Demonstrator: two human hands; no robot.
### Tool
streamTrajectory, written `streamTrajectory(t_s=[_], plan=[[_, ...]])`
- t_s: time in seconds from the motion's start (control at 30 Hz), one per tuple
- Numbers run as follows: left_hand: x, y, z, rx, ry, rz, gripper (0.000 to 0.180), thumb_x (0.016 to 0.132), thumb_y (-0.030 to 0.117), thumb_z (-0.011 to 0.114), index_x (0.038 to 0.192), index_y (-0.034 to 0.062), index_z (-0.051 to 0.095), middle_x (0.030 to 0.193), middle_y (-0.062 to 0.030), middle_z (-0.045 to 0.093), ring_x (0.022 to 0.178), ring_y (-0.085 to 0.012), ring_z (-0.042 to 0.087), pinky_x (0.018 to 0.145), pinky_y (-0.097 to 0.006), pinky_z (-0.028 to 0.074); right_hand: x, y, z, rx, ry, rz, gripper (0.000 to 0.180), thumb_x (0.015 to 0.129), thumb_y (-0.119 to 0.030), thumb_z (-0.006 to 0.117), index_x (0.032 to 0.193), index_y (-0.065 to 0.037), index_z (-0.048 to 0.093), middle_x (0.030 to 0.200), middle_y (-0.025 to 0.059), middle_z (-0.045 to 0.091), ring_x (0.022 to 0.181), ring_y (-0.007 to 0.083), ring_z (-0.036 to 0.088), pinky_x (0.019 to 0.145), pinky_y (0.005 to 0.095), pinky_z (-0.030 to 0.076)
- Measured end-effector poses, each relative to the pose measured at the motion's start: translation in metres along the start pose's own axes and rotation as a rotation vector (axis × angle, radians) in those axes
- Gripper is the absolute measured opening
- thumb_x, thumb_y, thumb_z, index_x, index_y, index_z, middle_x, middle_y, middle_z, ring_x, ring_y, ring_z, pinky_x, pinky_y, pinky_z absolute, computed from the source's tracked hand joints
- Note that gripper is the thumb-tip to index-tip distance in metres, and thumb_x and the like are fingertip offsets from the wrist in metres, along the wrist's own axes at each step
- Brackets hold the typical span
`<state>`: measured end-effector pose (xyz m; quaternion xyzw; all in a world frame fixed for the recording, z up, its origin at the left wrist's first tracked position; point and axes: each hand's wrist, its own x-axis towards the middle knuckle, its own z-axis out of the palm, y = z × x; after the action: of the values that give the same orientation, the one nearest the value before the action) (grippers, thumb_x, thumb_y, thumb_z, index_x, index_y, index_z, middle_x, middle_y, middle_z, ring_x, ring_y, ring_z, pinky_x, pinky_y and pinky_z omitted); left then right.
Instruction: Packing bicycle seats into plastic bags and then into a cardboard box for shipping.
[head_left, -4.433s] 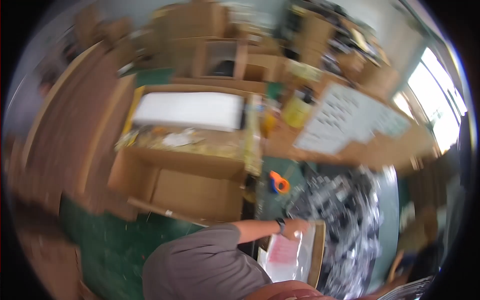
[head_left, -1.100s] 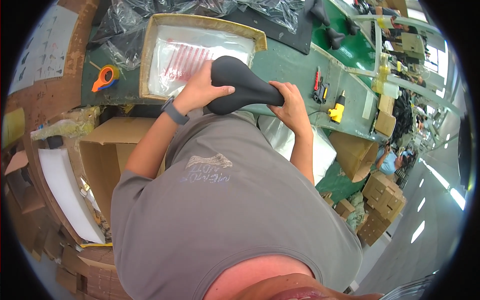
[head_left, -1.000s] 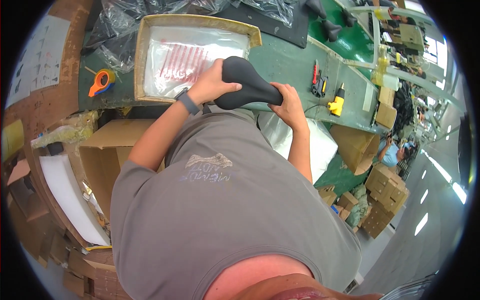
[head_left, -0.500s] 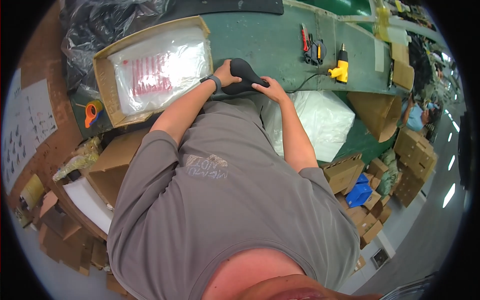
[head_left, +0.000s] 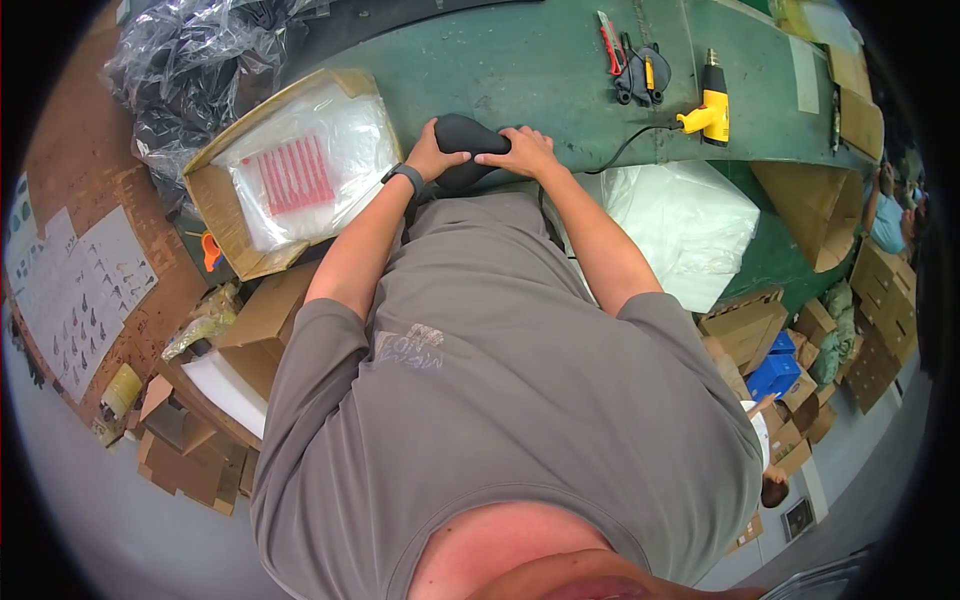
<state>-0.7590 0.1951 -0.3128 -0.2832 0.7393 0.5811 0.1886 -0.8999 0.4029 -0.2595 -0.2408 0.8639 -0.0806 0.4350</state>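
Between both hands, at the near edge of the green table, is a black bicycle saddle (head_left: 468,133). My left hand (head_left: 432,156) grips its left side, with the thumb lying along the near face. From the right, my right hand (head_left: 527,152) holds the other side, its thumb reaching in toward the left thumb and its fingers over the far edge. Part of the saddle's right end is hidden behind that hand. A dark band sits on my left wrist.
Left of the saddle stands an open cardboard box (head_left: 213,193) with clear plastic bags. To the right lie a yellow heat gun (head_left: 714,112) with its cord, a red utility knife (head_left: 609,44) and a black tool (head_left: 641,75). A white plastic-wrapped bundle (head_left: 690,225) stands below the table edge.
My right hand has moved from the saddle's narrow nose further onto its body, and the saddle has turned in my hands. The view has shifted, and another person now shows at the lower right.
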Motion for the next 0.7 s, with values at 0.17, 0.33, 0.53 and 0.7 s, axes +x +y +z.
streamTrajectory(t_s=[0.17,0.33,0.53,0.7], plan=[[0.002,0.005,0.003,0.128,0.050,0.011,0.122,0.071,0.042,0.093,0.159,-0.0060,0.023,0.144,-0.0333,0.055,0.135,-0.0409,0.057,0.114,-0.042,0.045,0.012,0.005,0.008,0.098,0.006,0.019,0.101,0.064,-0.086,0.075,0.135,-0.015,0.070,0.133,0.0183,0.065,0.128,0.0374,0.059,0.109,0.0514,0.039],[0.000,0.009,0.001,0.188,0.071,0.020,0.121,0.071,0.043,0.093,0.158,-0.0061,0.024,0.141,-0.0332,0.058,0.132,-0.0411,0.060,0.112,-0.042,0.048,0.012,0.005,0.014,0.137,0.031,0.039,0.097,0.063,-0.082,0.079,0.134,-0.016,0.071,0.133,0.0179,0.066,0.128,0.0365,0.061,0.109,0.0518,0.040],[0.000,0.013,0.004,0.237,0.093,-0.003,0.122,0.070,0.045,0.093,0.157,-0.0069,0.026,0.138,-0.0339,0.060,0.128,-0.0425,0.062,0.109,-0.043,0.050,0.016,0.009,0.019,0.164,0.043,0.066,0.096,0.063,-0.079,0.081,0.133,-0.015,0.072,0.133,0.0171,0.066,0.128,0.0357,0.061,0.108,0.0531,0.040],[0.001,0.008,0.004,0.257,0.106,0.017,0.123,0.069,0.046,0.094,0.156,-0.0074,0.026,0.136,-0.0344,0.061,0.127,-0.0436,0.063,0.108,-0.044,0.051,0.014,0.008,0.019,0.180,0.052,0.073,0.095,0.063,-0.079,0.082,0.131,-0.013,0.073,0.133,0.0175,0.067,0.127,0.0357,0.062,0.108,0.0540,0.041]])
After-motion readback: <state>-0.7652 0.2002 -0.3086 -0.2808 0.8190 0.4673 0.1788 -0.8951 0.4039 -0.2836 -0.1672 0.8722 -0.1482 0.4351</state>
